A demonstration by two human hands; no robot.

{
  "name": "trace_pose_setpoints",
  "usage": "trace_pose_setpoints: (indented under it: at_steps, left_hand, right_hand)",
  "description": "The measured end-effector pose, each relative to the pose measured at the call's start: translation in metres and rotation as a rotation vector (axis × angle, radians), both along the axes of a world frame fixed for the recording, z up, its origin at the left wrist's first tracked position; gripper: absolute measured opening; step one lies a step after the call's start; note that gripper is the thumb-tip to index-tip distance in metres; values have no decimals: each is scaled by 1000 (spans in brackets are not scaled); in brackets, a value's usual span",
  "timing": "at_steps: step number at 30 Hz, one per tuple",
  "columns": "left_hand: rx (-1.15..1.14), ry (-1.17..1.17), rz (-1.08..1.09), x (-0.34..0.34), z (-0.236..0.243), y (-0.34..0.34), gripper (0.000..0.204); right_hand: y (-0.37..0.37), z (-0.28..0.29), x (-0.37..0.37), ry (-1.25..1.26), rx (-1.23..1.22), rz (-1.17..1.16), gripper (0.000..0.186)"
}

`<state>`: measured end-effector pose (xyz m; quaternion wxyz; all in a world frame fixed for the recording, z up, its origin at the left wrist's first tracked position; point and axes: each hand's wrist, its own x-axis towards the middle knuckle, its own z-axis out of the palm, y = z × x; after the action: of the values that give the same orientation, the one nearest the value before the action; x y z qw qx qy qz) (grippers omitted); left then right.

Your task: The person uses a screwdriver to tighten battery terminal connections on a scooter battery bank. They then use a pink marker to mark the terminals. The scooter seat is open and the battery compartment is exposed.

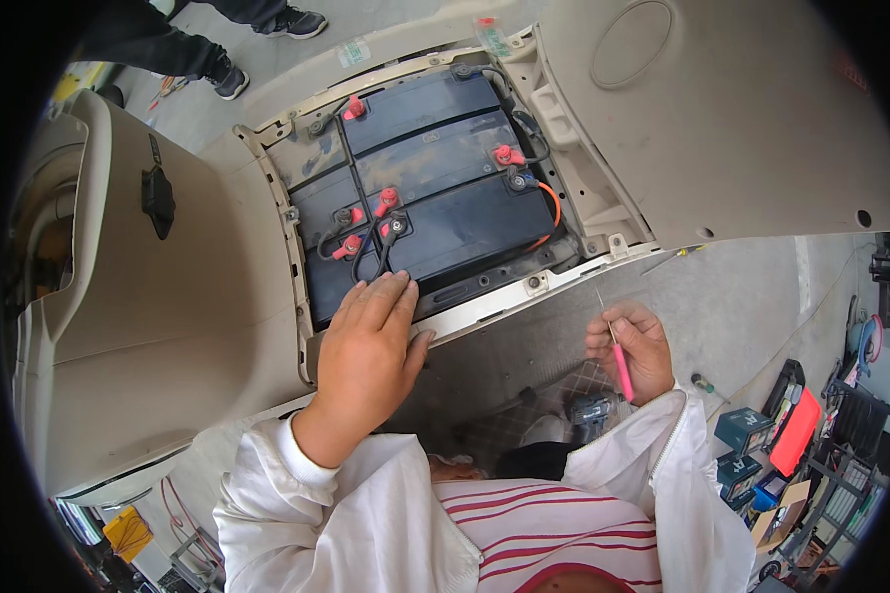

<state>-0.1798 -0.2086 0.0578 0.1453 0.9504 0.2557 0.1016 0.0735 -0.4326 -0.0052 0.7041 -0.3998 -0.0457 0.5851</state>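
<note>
My left grip: relaxed, clasping nothing, on black rectangular batteries inside beige bay; my right grip: pinching slim pink-handled tool; step, seemingly: steadying; next calls for careful aim

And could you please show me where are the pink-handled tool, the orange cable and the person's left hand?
Pink-handled tool (pixel 623 373): head view, on its pink handle.
Orange cable (pixel 559 208): head view, on its outer bend.
Left hand (pixel 371 338): head view, on the back of the hand.

Head-height fisheye view, facing downward
</note>
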Motion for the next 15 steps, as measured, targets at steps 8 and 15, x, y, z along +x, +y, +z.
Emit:
trace_pose_setpoints:
  at_steps: [8,15]
  left_hand:
    - [-88,8,-59,-14,-5,6,62]
    - [-77,108,-147,-22,-5,5,73]
  right_hand:
    - [130,55,-50,-487,288,130,24]
    - [176,23,-66,-1016,166,93,8]
